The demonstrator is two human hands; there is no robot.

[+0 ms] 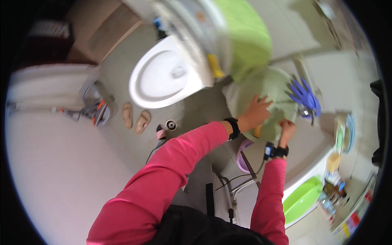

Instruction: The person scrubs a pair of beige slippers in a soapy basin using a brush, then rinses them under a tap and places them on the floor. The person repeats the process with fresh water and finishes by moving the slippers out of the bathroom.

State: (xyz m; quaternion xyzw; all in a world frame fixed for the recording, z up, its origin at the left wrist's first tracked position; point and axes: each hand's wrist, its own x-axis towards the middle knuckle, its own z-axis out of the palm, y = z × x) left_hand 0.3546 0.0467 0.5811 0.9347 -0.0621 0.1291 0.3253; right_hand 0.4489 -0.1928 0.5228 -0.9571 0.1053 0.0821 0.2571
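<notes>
Both my hands are over a large round pale-green basin set at the sink or tub. My left hand reaches over the basin's middle, fingers spread, with nothing visible in it. At the basin's near right edge is my right hand, fingers curled; blur hides whether it grips anything. A yellow-orange object lies at the basin's near side, below my left hand. Purple rubber gloves hang by a metal tap just right of the basin. A green cloth hangs down to the basin's far edge.
A white toilet stands left of the basin. Beige slippers and a floor drain are on the floor. A purple basin sits below. At right, a bathtub holds a bright-green tub; bottles stand beside it.
</notes>
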